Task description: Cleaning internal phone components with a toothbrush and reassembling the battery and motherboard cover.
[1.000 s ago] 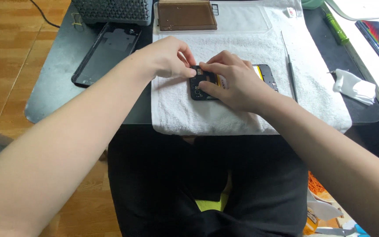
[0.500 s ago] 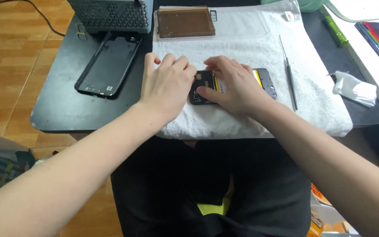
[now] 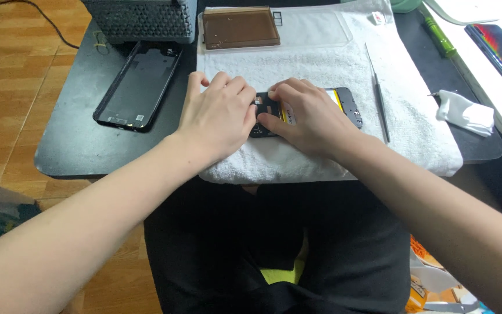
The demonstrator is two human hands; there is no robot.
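An opened black phone (image 3: pixel 347 103) with a yellow battery lies flat on a white towel (image 3: pixel 332 64). My left hand (image 3: pixel 216 116) rests palm down on the towel over the phone's left end, fingers together. My right hand (image 3: pixel 306 113) covers the phone's middle, thumb and fingertips pressing on its inner parts near the left end. Both hands meet over the phone and hide most of it. I cannot see any small part between the fingers.
A black phone back cover (image 3: pixel 137 87) lies on the dark table (image 3: pixel 71 145) to the left. A brown tray (image 3: pixel 239 26) sits at the towel's far edge. Thin metal tweezers (image 3: pixel 379 99) lie to the right, with a crumpled white wipe (image 3: pixel 466 111) and a green tool (image 3: pixel 435 30) beyond.
My left hand has slid left and flattened onto the towel beside the phone. My right hand stays on the phone.
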